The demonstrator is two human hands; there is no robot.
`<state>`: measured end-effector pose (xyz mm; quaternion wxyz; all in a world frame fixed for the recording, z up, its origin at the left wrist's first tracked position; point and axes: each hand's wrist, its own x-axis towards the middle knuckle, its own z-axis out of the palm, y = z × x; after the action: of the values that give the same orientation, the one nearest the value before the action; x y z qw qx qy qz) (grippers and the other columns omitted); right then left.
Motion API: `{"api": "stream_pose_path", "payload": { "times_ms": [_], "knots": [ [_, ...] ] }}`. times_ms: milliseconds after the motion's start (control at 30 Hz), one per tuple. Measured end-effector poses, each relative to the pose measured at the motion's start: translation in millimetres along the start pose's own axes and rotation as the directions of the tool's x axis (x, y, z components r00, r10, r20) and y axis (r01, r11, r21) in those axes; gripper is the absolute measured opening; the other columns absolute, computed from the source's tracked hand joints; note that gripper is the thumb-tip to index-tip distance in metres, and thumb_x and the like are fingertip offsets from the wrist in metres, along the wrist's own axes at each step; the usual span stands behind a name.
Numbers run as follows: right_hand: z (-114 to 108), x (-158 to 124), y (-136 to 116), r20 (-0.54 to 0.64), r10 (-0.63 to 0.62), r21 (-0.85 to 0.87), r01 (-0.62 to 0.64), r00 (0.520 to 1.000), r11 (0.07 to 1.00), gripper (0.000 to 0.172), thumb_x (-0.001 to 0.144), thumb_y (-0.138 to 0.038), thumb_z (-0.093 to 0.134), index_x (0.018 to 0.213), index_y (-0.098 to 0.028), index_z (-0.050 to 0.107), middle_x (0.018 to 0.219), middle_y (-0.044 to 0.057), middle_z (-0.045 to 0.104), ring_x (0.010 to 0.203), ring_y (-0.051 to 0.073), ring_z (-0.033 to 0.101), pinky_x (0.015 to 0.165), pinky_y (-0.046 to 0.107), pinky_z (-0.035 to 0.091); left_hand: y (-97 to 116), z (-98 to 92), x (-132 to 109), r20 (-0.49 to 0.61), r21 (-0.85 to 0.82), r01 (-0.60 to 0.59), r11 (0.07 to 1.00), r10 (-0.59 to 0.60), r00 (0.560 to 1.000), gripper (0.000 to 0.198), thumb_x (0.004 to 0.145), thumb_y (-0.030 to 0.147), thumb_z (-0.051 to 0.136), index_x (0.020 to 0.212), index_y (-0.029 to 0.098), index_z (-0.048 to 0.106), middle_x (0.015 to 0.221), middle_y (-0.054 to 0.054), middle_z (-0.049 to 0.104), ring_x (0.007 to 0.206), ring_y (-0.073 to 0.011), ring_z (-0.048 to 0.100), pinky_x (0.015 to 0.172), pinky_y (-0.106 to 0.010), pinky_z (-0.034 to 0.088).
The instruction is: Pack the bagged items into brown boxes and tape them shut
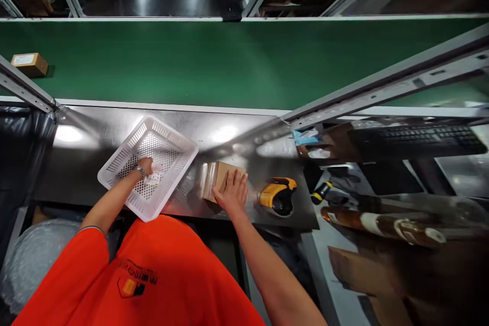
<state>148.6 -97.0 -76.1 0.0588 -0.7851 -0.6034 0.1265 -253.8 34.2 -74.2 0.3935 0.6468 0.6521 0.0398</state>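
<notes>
My left hand (145, 165) reaches into a white perforated plastic basket (188, 151), its fingers closed on a small packet with a white label (153, 179). The packet's contents are too small to make out. My right hand (235, 193) lies with fingers outstretched on a small brown cardboard box (224, 171), thumb toward its near left side. Shiny clear wrap or tape shows along the box's left side. Just right of that hand, a yellow-and-black tape dispenser or scanner-like tool (278, 196) rests on the metal table (93, 155).
Beyond the table runs a green conveyor belt (168, 61) with a labelled carton (30, 64) at its left. A slanted metal rail (385, 81) crosses on the right, above a black keyboard (418, 140). Bubble wrap (38, 260) lies low on the left.
</notes>
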Motion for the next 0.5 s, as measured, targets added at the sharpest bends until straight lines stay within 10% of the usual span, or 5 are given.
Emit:
{"api": "stream_pose_path", "payload": {
  "times_ms": [267, 500],
  "knots": [
    [0.9, 10.0, 10.3, -0.062, -0.116, 0.064, 0.12, 0.991, 0.991, 0.09, 0.098, -0.058, 0.055, 0.175, -0.012, 0.047, 0.191, 0.029, 0.035, 0.181, 0.048, 0.023, 0.142, 0.076, 0.027, 23.8, -21.9, -27.7, -0.024, -0.353, 0.124, 0.927, -0.141, 0.99, 0.017, 0.101, 0.03, 0.081, 0.093, 0.016, 0.08, 0.093, -0.013, 0.085, 0.094, -0.0287, 0.084, 0.088, -0.043, 0.07],
    [-29.0, 13.7, -26.8, -0.003, -0.025, 0.302, 0.025, 1.0, 0.953, 0.074, 0.099, -0.056, 0.059, 0.159, -0.012, 0.067, 0.185, 0.031, 0.046, 0.18, 0.053, 0.024, 0.141, 0.086, 0.011, 91.4, 12.7, -59.3, -0.073, -0.666, 0.085, 0.741, -0.177, 0.981, 0.051, 0.123, 0.051, 0.043, 0.136, 0.015, 0.075, 0.129, -0.023, 0.086, 0.11, -0.0289, 0.088, 0.086, -0.039, 0.075]
  ]
}}
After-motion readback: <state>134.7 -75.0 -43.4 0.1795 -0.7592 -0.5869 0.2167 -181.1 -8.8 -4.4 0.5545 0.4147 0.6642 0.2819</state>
